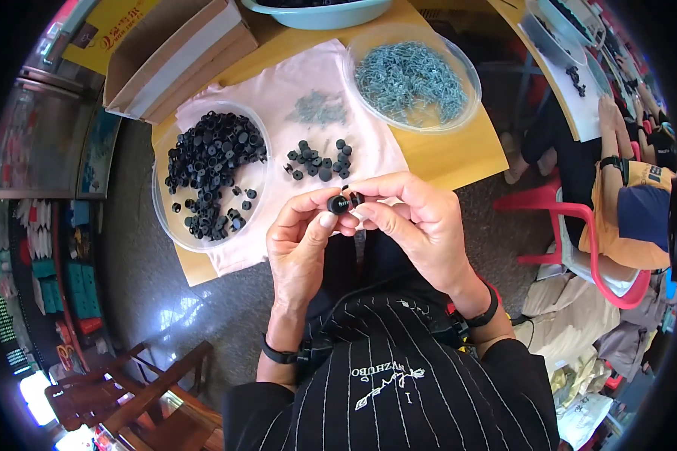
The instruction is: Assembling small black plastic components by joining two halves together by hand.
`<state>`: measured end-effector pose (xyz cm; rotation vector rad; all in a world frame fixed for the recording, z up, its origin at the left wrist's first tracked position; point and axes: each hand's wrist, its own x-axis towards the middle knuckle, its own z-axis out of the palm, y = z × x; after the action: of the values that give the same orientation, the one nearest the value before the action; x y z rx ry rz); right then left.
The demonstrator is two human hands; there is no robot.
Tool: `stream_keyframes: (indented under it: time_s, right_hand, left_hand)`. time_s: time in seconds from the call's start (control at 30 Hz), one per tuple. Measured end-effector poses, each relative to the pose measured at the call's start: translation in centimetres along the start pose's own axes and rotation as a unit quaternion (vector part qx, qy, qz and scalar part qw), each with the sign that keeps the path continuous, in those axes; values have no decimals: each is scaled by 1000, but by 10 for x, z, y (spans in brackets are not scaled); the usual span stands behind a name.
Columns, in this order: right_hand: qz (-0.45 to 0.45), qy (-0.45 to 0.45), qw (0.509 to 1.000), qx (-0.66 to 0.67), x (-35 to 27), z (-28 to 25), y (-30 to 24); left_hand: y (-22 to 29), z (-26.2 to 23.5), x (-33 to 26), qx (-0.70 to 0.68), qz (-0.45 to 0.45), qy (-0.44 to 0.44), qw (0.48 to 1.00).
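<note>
- Head view: my left hand [301, 240] and right hand [417, 222] meet just off the table's near edge, above my lap.
- Left thumb and forefinger pinch a small black round part [339, 204]; right fingertips press together on its other end, at a second small black piece [356, 198] touching it.
- Pink cloth [308, 83] covers the wooden table [459, 154].
- Clear tray of black parts [203, 177] sits at the table's left corner.
- Loose cluster of black parts [320, 161] lies on the cloth, near the front edge.
- Clear dish of grey metal bits [412, 79] toward the right edge.
- Cardboard box [174, 54] at the far left.
</note>
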<state>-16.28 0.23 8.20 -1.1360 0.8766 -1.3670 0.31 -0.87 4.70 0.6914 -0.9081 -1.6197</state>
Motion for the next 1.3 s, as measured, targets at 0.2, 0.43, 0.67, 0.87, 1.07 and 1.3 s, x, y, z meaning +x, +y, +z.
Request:
stream_keyframes:
  time_s: [0.2,0.43,0.67,0.87,1.07,1.3]
  right_hand:
    - [-13,13,996,-89,-1,3,-4]
    - [-41,12,987,-155,-1,4,-6]
    - [-83,20,980,-181,1,3,-4]
    - [-63,28,980,-185,-1,3,-5]
    - [-136,18,956,-259,3,-3,2]
    - [-179,15,937,-298,1,-8,10]
  left_hand:
    - [1,1,0,10,-15,16,1000]
    - [3,2,0,39,-8,13,999]
    - [3,2,2,46,2,10,999]
    - [2,1,3,51,7,-2,999]
    - [2,2,5,79,20,2,997]
    - [0,-1,7,81,17,-9,997]
